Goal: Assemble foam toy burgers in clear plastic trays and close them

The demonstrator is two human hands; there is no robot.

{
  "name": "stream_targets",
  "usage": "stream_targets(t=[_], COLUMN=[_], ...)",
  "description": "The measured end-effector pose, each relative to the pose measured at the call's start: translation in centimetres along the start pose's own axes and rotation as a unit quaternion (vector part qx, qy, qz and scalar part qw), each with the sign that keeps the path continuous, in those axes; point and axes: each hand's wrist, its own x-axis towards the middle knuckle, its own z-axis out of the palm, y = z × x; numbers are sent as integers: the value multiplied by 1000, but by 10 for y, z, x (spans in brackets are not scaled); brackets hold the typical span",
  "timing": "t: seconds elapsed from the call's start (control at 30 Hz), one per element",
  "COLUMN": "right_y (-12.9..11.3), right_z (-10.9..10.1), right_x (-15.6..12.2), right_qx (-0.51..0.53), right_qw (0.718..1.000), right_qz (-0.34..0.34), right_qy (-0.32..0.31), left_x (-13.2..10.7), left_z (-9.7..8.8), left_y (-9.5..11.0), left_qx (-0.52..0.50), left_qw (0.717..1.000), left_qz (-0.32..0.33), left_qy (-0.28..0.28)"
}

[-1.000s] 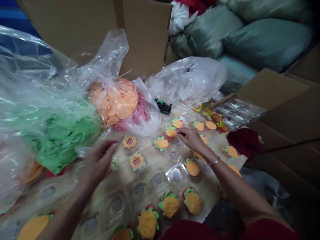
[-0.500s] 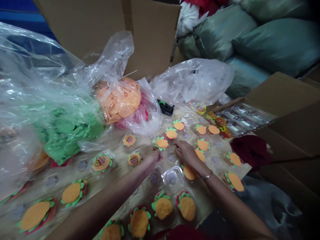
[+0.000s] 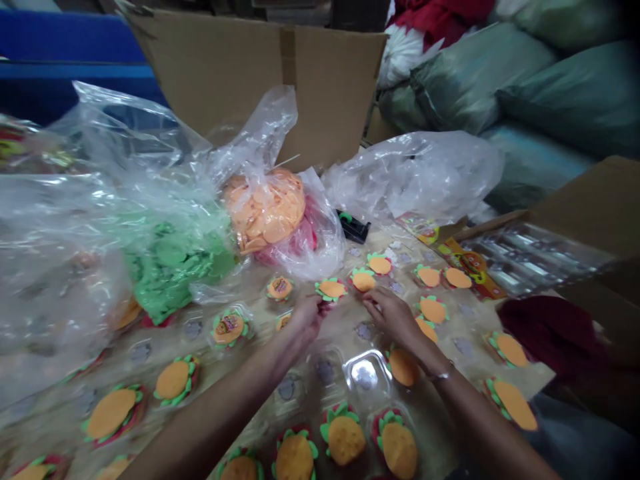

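Note:
My left hand has its fingers closed at the near edge of a toy burger with an orange bun, green frill and red layer. My right hand is a little to the right, fingers curled together; whatever they may hold is hidden. Just beyond its fingertips lies another toy burger. A clear plastic blister shell sits on the surface between my forearms. More toy burgers lie around, such as one with a printed label on the left and one with a browner bun close to me.
Clear bags hold green foam pieces and orange discs at the left and back. A black tape dispenser-like object stands behind the burgers. On the right are a carton of clear shells, printed cards and dark red cloth.
The view has shifted, so most things appear further right and lower. The toy burger at my left hand has moved left relative to its neighbours. My hands are slightly further apart.

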Motion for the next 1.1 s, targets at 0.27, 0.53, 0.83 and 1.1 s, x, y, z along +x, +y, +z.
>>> stream_targets(t=[0.27, 0.53, 0.83, 1.1], right_y=[-45, -104, -137, -169], right_z=[25, 50, 41, 11], right_x=[-21, -110, -102, -138], right_qx=[510, 561, 512, 410], right_qw=[829, 789, 840, 885], right_qz=[227, 233, 146, -162], right_qy=[27, 90, -100, -146], left_x=[-68, -133, -220, -252], left_z=[0, -46, -92, -112], left_y=[-21, -31, -8, -19], left_qx=[-40, -69, 6, -9], left_qw=[999, 994, 998, 999], left_qz=[29, 36, 29, -17], left_qy=[-13, -76, -58, -39])
